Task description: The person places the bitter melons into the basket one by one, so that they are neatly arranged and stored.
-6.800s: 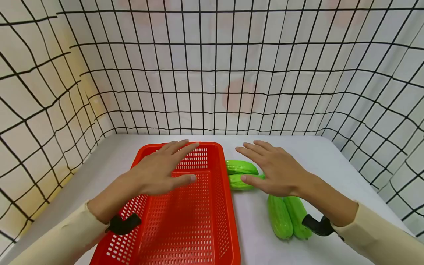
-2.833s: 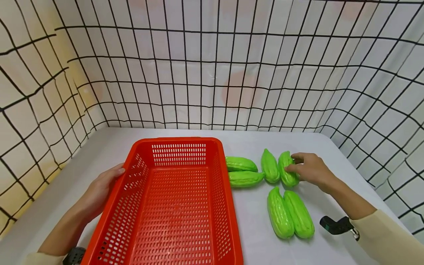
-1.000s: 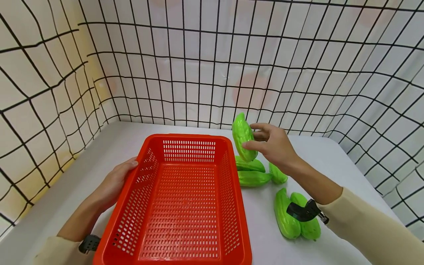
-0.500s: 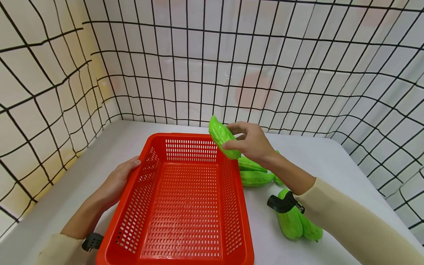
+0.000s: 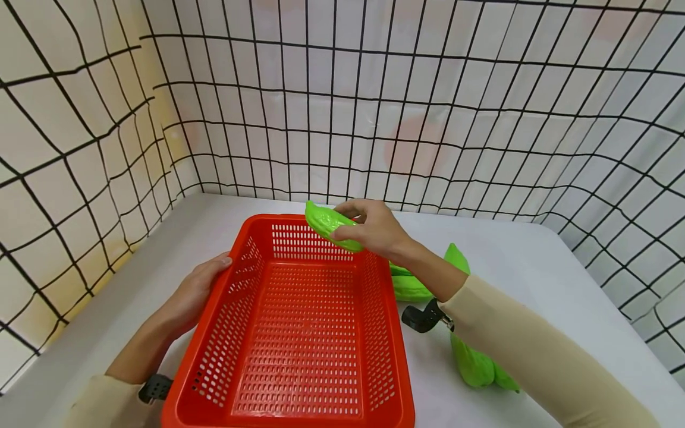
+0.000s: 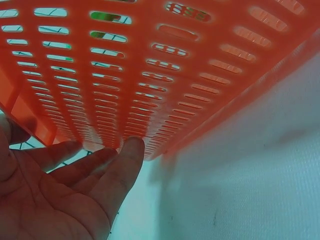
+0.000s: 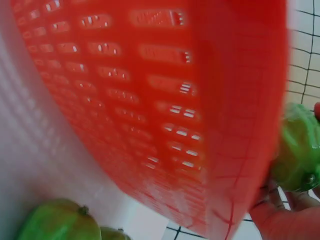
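Observation:
In my right hand [image 5: 374,226] I grip a bright green, bumpy bitter melon [image 5: 332,224], thumb on the near side and fingers behind. It is tilted above the far right part of a red plastic basket [image 5: 397,356], whose perforated floor is bare. The right wrist view shows this bitter melon [image 7: 297,147] beyond the basket's rim. My left hand [image 5: 195,291] holds the basket's left side, its thumb at the rim. In the left wrist view, the fingers [image 6: 131,155] lie against the slotted outer wall [image 6: 200,55].
Right of the basket, more green gourds [image 5: 409,288] lie on the white table, partly behind my right forearm. One gourd [image 5: 456,257] points away from me; a pair [image 5: 473,362] lies nearer. Black wire mesh [image 5: 332,95] encloses the back and sides.
My right hand has picked up the bitter melon from the table's right side and carried it left over the basket, tilting it flatter. My left hand has moved to the basket's left side and stays there.

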A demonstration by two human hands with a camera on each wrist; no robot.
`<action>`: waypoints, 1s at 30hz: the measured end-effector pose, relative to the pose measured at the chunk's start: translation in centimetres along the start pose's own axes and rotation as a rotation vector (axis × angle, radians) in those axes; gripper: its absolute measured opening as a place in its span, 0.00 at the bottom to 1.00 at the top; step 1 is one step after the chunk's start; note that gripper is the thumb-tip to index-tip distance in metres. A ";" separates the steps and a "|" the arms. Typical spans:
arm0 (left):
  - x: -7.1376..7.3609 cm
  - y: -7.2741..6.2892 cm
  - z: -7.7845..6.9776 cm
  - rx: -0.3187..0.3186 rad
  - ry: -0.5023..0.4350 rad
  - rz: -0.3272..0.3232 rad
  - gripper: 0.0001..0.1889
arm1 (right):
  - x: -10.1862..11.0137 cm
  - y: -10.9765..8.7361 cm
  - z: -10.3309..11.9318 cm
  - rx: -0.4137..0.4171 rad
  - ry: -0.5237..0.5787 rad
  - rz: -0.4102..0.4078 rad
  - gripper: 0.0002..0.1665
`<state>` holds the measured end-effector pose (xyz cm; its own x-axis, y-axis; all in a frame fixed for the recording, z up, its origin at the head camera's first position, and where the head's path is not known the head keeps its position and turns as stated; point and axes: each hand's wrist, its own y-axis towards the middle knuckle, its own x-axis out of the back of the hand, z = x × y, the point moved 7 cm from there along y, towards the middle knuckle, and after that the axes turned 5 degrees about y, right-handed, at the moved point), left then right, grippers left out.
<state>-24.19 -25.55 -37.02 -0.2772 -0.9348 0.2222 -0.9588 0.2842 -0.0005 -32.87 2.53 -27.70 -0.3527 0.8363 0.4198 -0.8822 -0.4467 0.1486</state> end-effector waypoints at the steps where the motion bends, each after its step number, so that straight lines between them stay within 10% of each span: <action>1: 0.0 0.0 0.0 -0.001 0.003 0.000 0.31 | -0.1 0.2 0.0 0.003 -0.016 -0.006 0.29; 30: 0.3 0.3 0.1 -0.006 -0.020 0.038 0.30 | -1.2 3.6 2.1 -0.031 -0.288 0.068 0.33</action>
<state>-24.54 -25.76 -37.03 -0.3143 -0.9273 0.2030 -0.9472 0.3206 -0.0023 -34.99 -0.78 -25.78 -0.3120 0.6780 0.6655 -0.8702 -0.4852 0.0863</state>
